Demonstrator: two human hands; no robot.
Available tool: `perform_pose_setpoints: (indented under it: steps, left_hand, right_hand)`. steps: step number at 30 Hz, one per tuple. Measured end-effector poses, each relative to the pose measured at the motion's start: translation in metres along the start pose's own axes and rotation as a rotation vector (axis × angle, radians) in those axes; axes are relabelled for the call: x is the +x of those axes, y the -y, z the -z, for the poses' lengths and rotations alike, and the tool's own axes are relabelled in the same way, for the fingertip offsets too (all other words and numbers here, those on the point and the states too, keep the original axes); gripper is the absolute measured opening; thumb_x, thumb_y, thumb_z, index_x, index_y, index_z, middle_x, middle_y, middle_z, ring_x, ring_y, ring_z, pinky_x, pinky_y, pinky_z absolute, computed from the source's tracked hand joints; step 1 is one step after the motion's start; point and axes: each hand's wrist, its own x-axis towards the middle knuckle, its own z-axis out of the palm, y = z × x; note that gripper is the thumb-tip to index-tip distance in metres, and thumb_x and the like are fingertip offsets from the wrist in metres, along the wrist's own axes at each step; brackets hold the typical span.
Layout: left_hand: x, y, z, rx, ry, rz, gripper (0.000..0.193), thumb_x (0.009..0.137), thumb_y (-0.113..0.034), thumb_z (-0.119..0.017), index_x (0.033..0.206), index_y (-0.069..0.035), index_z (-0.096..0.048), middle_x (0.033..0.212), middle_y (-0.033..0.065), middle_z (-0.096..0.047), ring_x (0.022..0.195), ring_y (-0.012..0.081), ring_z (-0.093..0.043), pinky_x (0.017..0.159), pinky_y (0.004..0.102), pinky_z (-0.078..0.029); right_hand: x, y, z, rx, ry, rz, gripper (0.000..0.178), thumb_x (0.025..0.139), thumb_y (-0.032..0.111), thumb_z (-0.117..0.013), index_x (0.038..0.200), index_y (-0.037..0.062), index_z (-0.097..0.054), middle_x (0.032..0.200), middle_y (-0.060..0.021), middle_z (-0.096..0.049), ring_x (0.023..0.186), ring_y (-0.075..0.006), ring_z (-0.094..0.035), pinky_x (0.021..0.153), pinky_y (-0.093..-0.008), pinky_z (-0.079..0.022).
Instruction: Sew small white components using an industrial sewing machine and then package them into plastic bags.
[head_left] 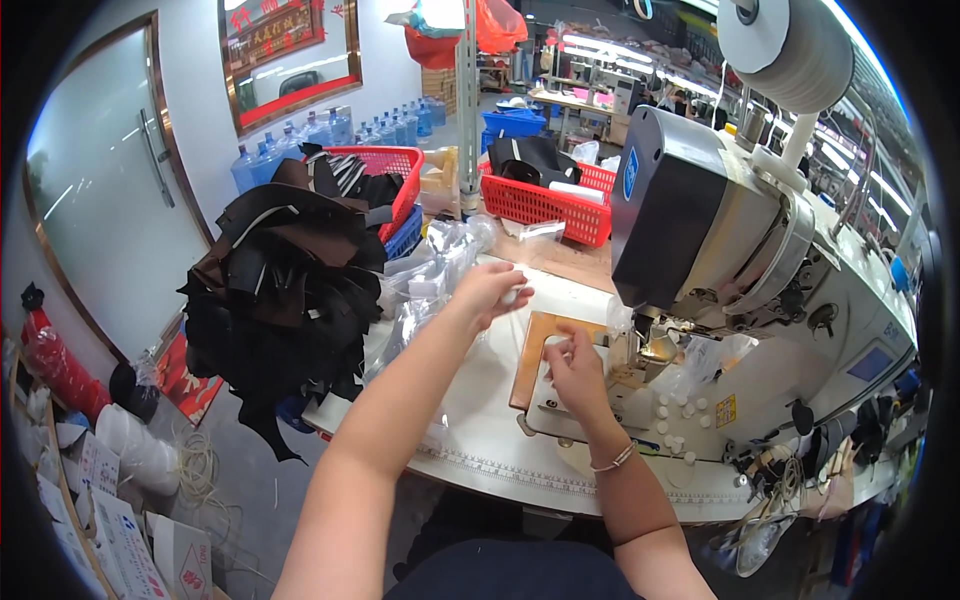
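My left hand (488, 294) is raised over the white sewing table (470, 385), fingers curled around a small white piece (513, 295). My right hand (577, 376) is closed beside the needle area of a large sewing machine (700, 215). Its fingers are bent over a tan, wood-coloured frame (535, 350) on the machine's bed; whatever they hold, if anything, is hidden. Several small white round pieces (675, 415) lie scattered on the table to the right of that hand. A lit spot (660, 348) glows under the machine's head.
A tall heap of black and brown material pieces (285, 270) hangs over the table's left edge. Clear plastic bags (425, 290) lie behind my left forearm. Red baskets (590, 225) stand at the back. A measuring tape (510, 473) runs along the front edge; a thread cone (800, 55) sits above.
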Motion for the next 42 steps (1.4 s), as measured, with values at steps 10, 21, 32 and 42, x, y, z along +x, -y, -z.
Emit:
perform_pose_setpoints:
  steps: [10,21,32,42]
  left_hand:
    - [-0.077,-0.044,-0.016,1.056,0.228,-0.532,0.055,0.080,-0.025,-0.063,0.126,-0.001,-0.046,0.116,0.0193,-0.057,0.108,0.0314,-0.054,0.091,0.0332,-0.042]
    - [-0.163,0.075,0.158,0.386,-0.334,-0.260,0.049,0.093,-0.042,-0.043,0.122,-0.003,-0.049,0.107,0.0087,-0.060,0.099,0.0179,-0.055,0.086,0.0300,-0.042]
    - [-0.189,0.119,0.094,0.165,-0.444,-0.230,0.064,0.093,-0.037,-0.045,0.137,0.004,-0.021,0.140,0.0223,-0.025,0.130,0.0302,-0.028,0.104,0.0380,-0.026]
    - [-0.183,0.114,0.065,0.456,-0.358,-0.375,0.068,0.094,-0.033,-0.039,0.138,0.009,-0.008,0.146,0.0267,-0.003,0.137,0.0349,-0.002,0.110,0.0371,-0.007]
  right_hand:
    - [0.020,-0.032,-0.009,-1.283,0.023,0.281,0.028,0.081,0.012,-0.052,0.106,-0.0008,-0.053,0.120,-0.0184,-0.048,0.108,-0.0332,-0.048,0.083,-0.0428,-0.045]
    - [-0.048,0.041,-0.094,-0.213,0.668,0.371,0.093,0.065,0.037,-0.078,0.134,0.0004,-0.028,0.136,-0.0262,-0.028,0.129,-0.0365,-0.028,0.104,-0.0397,-0.030]
    - [-0.002,0.061,-0.011,-0.641,0.961,0.061,0.081,0.077,0.051,-0.062,0.129,-0.0044,-0.038,0.122,-0.0278,-0.049,0.117,-0.0333,-0.047,0.098,-0.0351,-0.036]
    - [-0.004,0.050,-0.057,-0.324,0.877,0.016,0.053,0.082,0.042,-0.062,0.096,-0.0069,-0.049,0.086,-0.0191,-0.061,0.076,-0.0245,-0.059,0.067,-0.0337,-0.047]
